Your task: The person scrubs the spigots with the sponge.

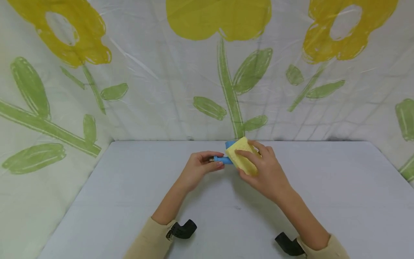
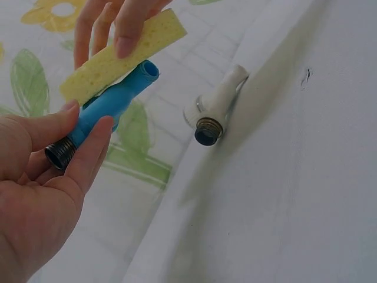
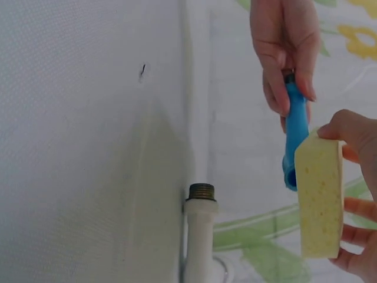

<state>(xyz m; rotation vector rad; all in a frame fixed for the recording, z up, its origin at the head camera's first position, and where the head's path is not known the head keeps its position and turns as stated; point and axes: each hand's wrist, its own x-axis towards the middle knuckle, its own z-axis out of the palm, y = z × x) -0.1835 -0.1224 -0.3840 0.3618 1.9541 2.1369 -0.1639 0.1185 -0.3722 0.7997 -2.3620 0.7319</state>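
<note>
My left hand (image 1: 199,168) pinches a blue pipe fitting (image 2: 109,109) near its dark threaded end (image 2: 60,153), between thumb and fingers. The fitting's other end is an open round mouth, seen in the left wrist view. In my right hand (image 1: 266,172) is a yellow sponge (image 1: 243,155), a flat block with small pores, gripped by thumb and fingertips. The sponge lies along the side of the blue fitting and hides part of it in the head view. Both things are held up above the table, toward its far edge.
A white pipe fitting (image 2: 221,103) with a threaded metal end shows on the table in both wrist views. The pale table (image 1: 129,187) ends at a white curtain (image 1: 142,90) printed with yellow flowers. Black curved pieces (image 1: 184,229) sit at both wrists.
</note>
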